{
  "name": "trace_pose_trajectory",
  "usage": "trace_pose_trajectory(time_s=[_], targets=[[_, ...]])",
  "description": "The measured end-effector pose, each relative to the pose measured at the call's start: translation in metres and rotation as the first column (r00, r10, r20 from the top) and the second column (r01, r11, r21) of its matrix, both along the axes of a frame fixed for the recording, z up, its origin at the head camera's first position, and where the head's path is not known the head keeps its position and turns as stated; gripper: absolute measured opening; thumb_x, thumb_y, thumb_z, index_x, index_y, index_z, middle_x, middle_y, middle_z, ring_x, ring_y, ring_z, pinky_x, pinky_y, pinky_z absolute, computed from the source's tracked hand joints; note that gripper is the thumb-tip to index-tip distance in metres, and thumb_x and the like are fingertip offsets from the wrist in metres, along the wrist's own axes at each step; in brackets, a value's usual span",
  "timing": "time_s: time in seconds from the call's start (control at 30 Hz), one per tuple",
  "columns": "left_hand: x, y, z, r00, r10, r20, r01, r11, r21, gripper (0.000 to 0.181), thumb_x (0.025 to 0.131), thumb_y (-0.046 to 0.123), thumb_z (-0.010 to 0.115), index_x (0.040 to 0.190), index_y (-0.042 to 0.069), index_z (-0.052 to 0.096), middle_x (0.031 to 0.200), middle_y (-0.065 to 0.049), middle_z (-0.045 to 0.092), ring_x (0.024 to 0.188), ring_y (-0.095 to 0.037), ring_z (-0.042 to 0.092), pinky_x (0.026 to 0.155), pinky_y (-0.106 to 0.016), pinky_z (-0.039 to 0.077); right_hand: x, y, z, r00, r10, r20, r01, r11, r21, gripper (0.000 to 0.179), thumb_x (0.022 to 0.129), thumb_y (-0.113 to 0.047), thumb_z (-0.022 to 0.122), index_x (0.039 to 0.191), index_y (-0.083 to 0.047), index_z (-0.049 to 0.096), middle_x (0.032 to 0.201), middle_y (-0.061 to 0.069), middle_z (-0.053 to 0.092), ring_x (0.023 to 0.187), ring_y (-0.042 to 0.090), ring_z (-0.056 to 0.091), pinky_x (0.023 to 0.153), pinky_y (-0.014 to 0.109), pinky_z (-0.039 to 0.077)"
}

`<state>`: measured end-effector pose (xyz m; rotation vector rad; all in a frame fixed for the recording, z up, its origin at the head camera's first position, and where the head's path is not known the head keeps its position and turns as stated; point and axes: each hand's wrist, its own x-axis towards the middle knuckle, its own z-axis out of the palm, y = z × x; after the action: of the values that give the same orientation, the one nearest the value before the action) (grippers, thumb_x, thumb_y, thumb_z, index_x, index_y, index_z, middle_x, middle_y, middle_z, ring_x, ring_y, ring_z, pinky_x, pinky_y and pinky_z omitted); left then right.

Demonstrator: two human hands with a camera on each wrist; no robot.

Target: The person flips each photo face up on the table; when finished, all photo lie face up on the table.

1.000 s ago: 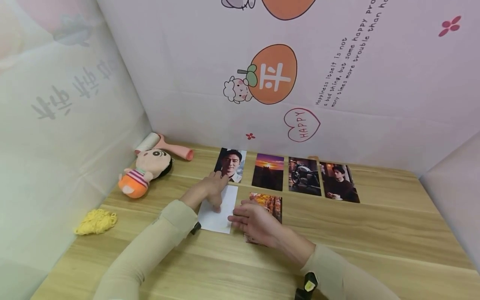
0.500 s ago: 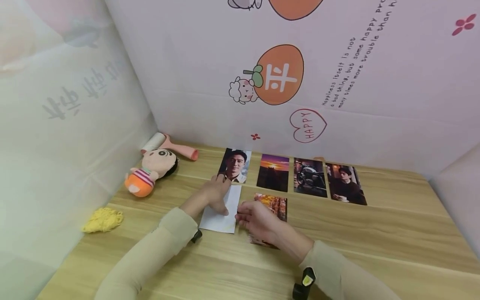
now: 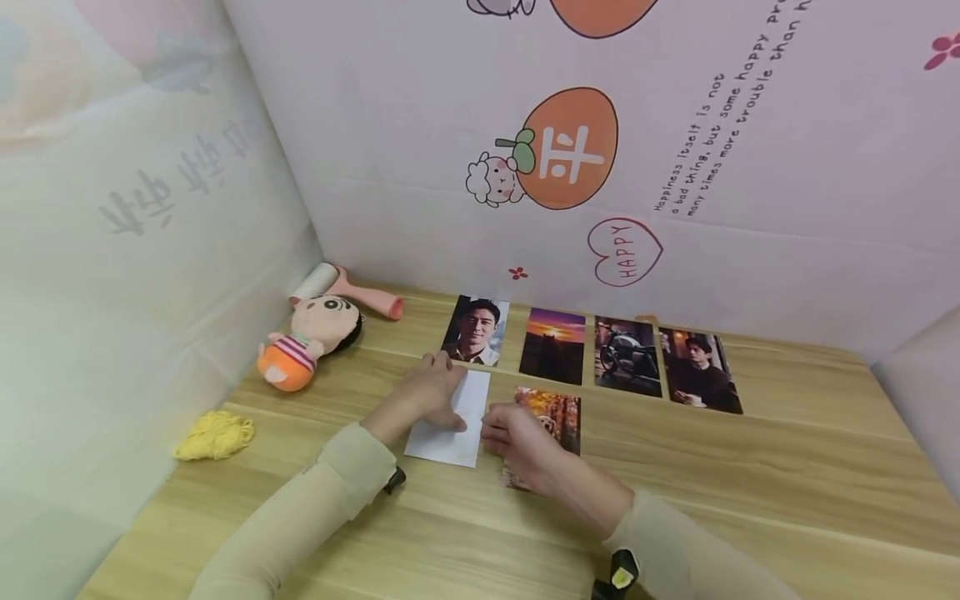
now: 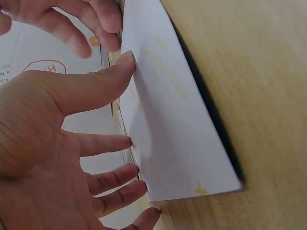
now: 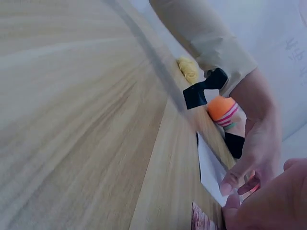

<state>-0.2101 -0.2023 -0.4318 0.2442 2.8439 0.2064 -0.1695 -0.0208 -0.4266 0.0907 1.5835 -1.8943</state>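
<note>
A photo card (image 3: 450,433) lies in front of me in the head view, its white back upward. My left hand (image 3: 431,396) rests on it; in the left wrist view the thumb (image 4: 103,81) and fingertips touch the card along its far side, the fingers fairly straight. Faint yellow marks show on the white back, and a dark strip under the near edge suggests it is slightly raised. Beside the right edge is my right hand (image 3: 525,446), its fingers loosely bent and close together. Below that hand, an autumn-leaf photo with a dog (image 3: 562,417) is partly covered.
Farther back, a row holds a portrait photo (image 3: 477,331), a sunset photo (image 3: 552,346), a motorcycle photo (image 3: 628,356) and a café portrait photo (image 3: 700,369). To the left are a lint roller (image 3: 367,296), a plush doll (image 3: 307,342) and yellow yarn (image 3: 215,436). Fabric walls enclose the table.
My right hand has moved in to the white card's right edge, its fingers drawing closer together. My left thumb has slid slightly toward the right. The whole head view has shifted a little.
</note>
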Motion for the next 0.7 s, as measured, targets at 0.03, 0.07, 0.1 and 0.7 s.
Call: trace_pose_trajectory(time_s=[0.03, 0.07, 0.1, 0.7], targets=[[0.0005, -0.0005, 0.0002, 1.0, 0.001, 0.0, -0.001, 1.0, 0.003, 0.085, 0.074, 0.044, 0.092, 0.144, 0.011, 0.056, 0.146, -0.021, 0.048, 0.135, -0.04, 0.045, 0.103, -0.058, 0.05, 0.001, 0.0004, 0.0013, 1.0, 0.002, -0.008, -0.002, 1.0, -0.002, 0.028, 0.094, -0.004, 0.046, 0.069, -0.018, 0.045, 0.082, -0.003, 0.051, 0.084, 0.013, 0.053, 0.085, 0.028, 0.046], [0.0009, -0.0009, 0.0004, 1.0, 0.0, 0.0, 0.0, 1.0, 0.009, 0.085, 0.074, 0.044, 0.092, 0.143, 0.011, 0.056, 0.147, -0.021, 0.048, 0.135, -0.04, 0.045, 0.103, -0.058, 0.05, 0.0019, 0.0006, 0.0028, 1.0, 0.002, -0.014, -0.002, 1.0, -0.008, 0.031, 0.093, -0.004, 0.046, 0.066, -0.019, 0.044, 0.081, -0.004, 0.05, 0.083, 0.013, 0.052, 0.085, 0.028, 0.046], [0.0012, -0.001, 0.0007, 1.0, -0.001, -0.001, 0.001, 1.0, 0.015, 0.084, 0.073, 0.043, 0.092, 0.143, 0.011, 0.057, 0.147, -0.021, 0.048, 0.135, -0.04, 0.045, 0.103, -0.058, 0.05, 0.0027, 0.0006, 0.004, 1.0, 0.007, -0.017, -0.007, 1.0, -0.012, 0.032, 0.094, -0.004, 0.045, 0.065, -0.019, 0.043, 0.08, -0.004, 0.049, 0.083, 0.013, 0.051, 0.086, 0.029, 0.045], [0.0023, 0.0046, 0.01, 0.999, 0.032, -0.004, -0.032, 0.999, 0.036, 0.058, 0.083, 0.036, 0.085, 0.127, 0.003, 0.068, 0.138, -0.023, 0.059, 0.132, -0.043, 0.053, 0.11, -0.053, 0.05, 0.002, -0.0074, 0.0044, 0.993, -0.08, 0.086, 0.084, 0.995, -0.049, 0.006, 0.095, -0.01, 0.046, 0.099, -0.008, 0.05, 0.109, 0.012, 0.051, 0.099, 0.026, 0.06, 0.089, 0.03, 0.048]])
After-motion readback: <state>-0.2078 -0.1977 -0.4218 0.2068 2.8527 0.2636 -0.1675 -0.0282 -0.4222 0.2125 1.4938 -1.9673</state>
